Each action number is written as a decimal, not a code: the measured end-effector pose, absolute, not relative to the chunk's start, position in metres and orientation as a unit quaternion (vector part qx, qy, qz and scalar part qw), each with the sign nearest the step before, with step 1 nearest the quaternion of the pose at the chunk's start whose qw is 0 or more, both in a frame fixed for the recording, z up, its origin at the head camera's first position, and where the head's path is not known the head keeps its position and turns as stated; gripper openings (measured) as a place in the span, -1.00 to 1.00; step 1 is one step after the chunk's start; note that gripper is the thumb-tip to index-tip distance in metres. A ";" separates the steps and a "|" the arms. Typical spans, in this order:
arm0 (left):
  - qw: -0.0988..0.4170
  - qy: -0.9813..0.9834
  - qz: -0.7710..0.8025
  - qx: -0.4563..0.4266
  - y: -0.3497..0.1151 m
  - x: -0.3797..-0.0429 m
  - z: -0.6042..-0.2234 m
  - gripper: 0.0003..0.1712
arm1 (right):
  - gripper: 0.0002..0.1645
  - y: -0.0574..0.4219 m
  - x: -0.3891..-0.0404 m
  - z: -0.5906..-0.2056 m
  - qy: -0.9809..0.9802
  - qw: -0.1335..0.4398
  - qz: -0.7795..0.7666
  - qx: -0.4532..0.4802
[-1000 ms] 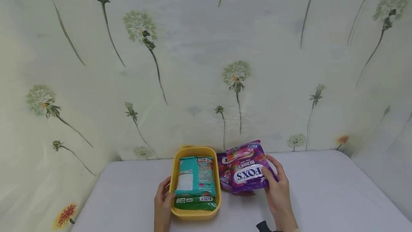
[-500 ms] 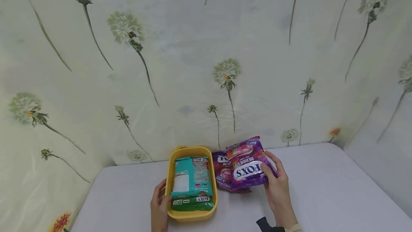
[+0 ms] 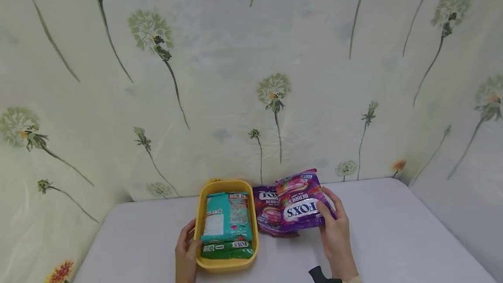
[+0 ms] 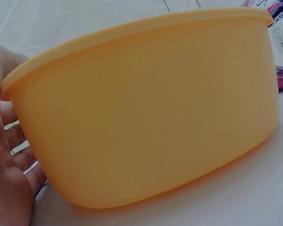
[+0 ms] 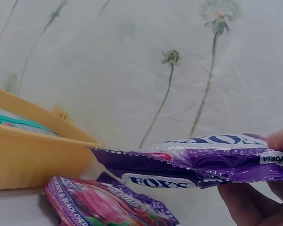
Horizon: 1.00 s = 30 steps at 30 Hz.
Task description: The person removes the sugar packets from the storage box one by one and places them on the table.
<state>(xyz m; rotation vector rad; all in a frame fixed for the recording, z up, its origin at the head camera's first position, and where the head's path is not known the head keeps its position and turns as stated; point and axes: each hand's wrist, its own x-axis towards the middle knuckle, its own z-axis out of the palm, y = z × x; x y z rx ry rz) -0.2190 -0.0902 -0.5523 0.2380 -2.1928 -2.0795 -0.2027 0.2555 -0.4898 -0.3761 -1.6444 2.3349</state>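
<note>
On the table's left half stands a yellow plastic tub (image 3: 228, 266). A teal candy bag (image 3: 215, 219) and a green candy bag (image 3: 227, 250) lie inside it. My left hand (image 3: 186, 250) grips the tub's left side, thumb at the rim and fingers along the outer wall (image 4: 146, 113). My right hand (image 3: 335, 235) pinches a purple Fox's Berries candy bag (image 3: 299, 200) by its lower right corner, thumb on the printed front. The right wrist view shows this bag (image 5: 188, 162) edge-on, raised over a second purple candy bag (image 3: 268, 213) that lies beside the tub, partly covered in the head view.
A white-covered table (image 3: 385, 230) stretches to both sides. Behind it hangs a pale curtain (image 3: 220, 77) printed with dandelions, close to the tub's far end. A dark strap-like piece (image 3: 320, 275) shows by the right wrist.
The whole scene has shifted left as the head view turned. The held purple bag shifted less, so more of the lying bag's front shows beside it. Both hands keep their hold.
</note>
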 end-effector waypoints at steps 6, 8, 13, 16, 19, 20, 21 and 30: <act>0.059 -0.712 -0.695 0.080 -0.088 -0.218 -0.555 -0.35 | -0.35 0.262 -0.204 -0.490 -0.562 0.135 0.804 -0.140; 0.058 -0.713 -0.694 0.078 -0.087 -0.219 -0.556 -0.35 | -0.35 0.264 -0.203 -0.491 -0.552 0.139 0.808 -0.152; 0.059 -0.721 -0.686 0.079 -0.089 -0.219 -0.555 -0.36 | -0.36 0.268 -0.202 -0.493 -0.513 0.149 0.826 -0.180; 0.056 -0.720 -0.686 0.083 -0.090 -0.220 -0.554 -0.36 | -0.36 0.270 -0.202 -0.495 -0.490 0.150 0.835 -0.199; 0.049 -0.718 -0.689 0.089 -0.091 -0.220 -0.554 -0.36 | -0.35 0.273 -0.204 -0.496 -0.472 0.150 0.841 -0.218; 0.047 -0.718 -0.688 0.092 -0.091 -0.221 -0.554 -0.37 | -0.35 0.274 -0.204 -0.496 -0.466 0.150 0.843 -0.223; 0.047 -0.717 -0.689 0.094 -0.091 -0.221 -0.554 -0.37 | -0.35 0.274 -0.205 -0.497 -0.461 0.150 0.845 -0.228; 0.066 -0.717 -0.688 0.089 -0.091 -0.222 -0.555 -0.39 | -0.33 0.279 -0.209 -0.510 -0.509 0.132 0.815 -0.243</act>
